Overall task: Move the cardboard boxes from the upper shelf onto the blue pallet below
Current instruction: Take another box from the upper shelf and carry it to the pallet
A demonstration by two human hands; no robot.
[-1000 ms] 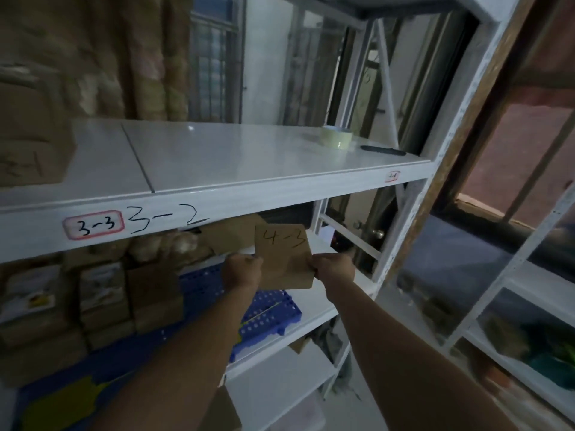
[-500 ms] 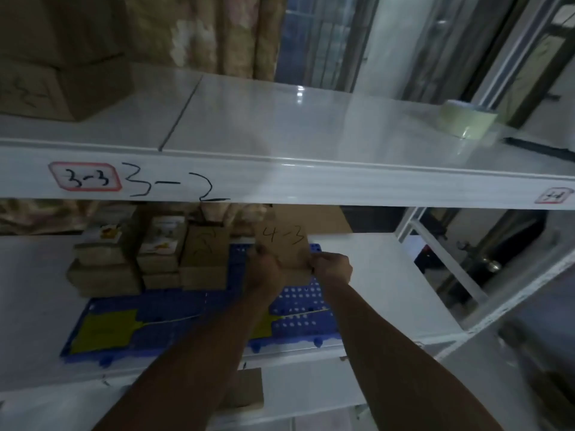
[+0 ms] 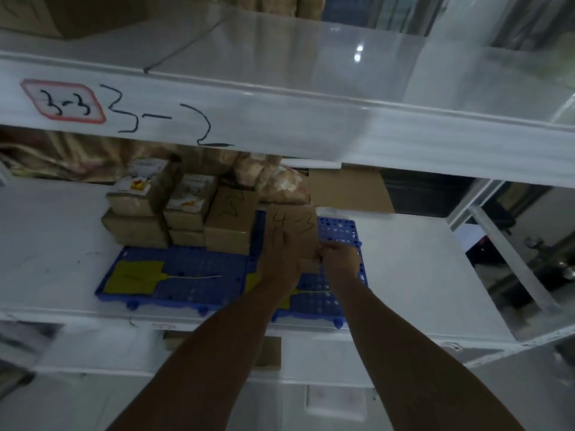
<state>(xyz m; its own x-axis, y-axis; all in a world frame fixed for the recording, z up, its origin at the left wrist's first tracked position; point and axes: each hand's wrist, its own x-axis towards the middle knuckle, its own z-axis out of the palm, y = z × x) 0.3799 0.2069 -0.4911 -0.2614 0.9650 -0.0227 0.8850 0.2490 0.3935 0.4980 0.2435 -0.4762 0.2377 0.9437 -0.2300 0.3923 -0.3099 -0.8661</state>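
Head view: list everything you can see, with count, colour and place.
white metal shelves: two, white, upper edge marked 3-3 and 3-2
blue perforated plastic pallet: one, blue, lower shelf
stacked cardboard boxes: several, brown, pallet's back left
brown cardboard box marked 4-3: one, brown, held right of the stack
yellow flat paddle-shaped sheet: one clear, yellow, pallet's front left
upper-shelf cardboard box: one, brown, top left
left hand: against the 4-3 box's left side
right hand: gripping its lower right edge
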